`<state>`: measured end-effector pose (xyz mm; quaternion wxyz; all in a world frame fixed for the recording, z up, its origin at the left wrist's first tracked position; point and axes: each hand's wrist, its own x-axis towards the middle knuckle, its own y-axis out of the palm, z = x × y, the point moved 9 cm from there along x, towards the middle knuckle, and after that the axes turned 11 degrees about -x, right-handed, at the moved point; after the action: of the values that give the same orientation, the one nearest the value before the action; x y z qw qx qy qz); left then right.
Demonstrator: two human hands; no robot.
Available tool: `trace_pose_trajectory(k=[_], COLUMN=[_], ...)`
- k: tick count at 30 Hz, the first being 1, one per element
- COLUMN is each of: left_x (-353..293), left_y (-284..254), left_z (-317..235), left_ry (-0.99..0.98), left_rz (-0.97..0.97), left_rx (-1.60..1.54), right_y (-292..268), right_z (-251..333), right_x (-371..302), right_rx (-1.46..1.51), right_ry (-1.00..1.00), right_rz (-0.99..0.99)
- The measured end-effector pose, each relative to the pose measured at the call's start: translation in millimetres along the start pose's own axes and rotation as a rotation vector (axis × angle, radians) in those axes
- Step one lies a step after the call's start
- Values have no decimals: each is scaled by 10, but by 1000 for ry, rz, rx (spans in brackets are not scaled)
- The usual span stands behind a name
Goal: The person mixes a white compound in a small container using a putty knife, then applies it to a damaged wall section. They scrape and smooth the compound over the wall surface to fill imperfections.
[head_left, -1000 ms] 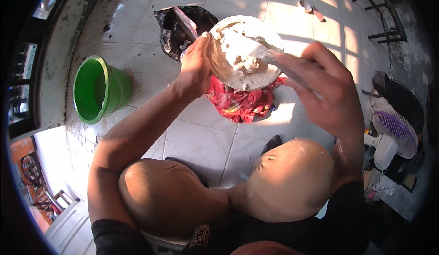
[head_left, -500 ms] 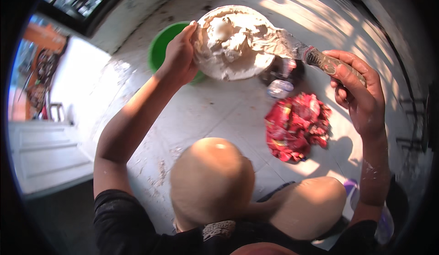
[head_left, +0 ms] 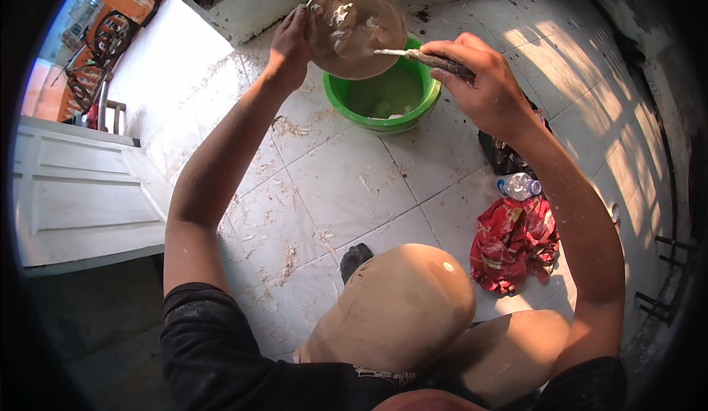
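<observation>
A round, shallow dish (head_left: 321,51) is up in front of me, its edge gripped by my left hand (head_left: 290,48). Pale paste (head_left: 341,17) lies in it, sunlit at a few lumps; shade hides how much there is. My right hand (head_left: 483,79) is closed round the dark handle of a putty knife (head_left: 441,63). The knife's paste-coated blade appears nearly edge-on and reaches over the dish's lower right part; whether it touches is unclear. Partly hidden behind the dish, a green basin (head_left: 407,122) on the floor holds cloudy liquid.
On the floor to the right lie a dark plastic bag (head_left: 503,154), a clear bottle (head_left: 519,186) and a crumpled red wrapper or cloth (head_left: 510,243). Pale scraps litter the tiles (head_left: 346,182). A white panelled door (head_left: 92,182) stands left, black metal brackets (head_left: 664,282) at far right.
My view has shifted. Both hands are closer together, the dish is higher and darker, and the knife has turned from its flat face to its edge. More of the basin shows.
</observation>
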<state>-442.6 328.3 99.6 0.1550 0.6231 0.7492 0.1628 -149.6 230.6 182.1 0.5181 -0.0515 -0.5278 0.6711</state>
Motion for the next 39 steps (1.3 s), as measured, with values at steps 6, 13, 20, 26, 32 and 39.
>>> trace_pose_trajectory(k=[6, 13, 20, 26, 32, 39], left_x=[72, 106, 291, 28, -733, -1383], left_y=[99, 250, -57, -356, 334, 1443], left_z=[-132, -178, 39, 873, 699, 444], left_ry=[112, 201, 46, -204, -104, -188], left_rz=[114, 186, 126, -96, 50, 340], left_rx=[79, 128, 69, -400, -590, -570], right_y=[95, 46, 7, -78, -811, -1901], right_z=[138, 134, 138, 186, 583, 845], right_x=[214, 211, 287, 157, -389, -1038], right_rx=[-53, -85, -110, -139, -202, -363], right_ry=[-32, -48, -34, -2, -11, 36], right_rz=[-37, -66, -28, 42, 23, 81])
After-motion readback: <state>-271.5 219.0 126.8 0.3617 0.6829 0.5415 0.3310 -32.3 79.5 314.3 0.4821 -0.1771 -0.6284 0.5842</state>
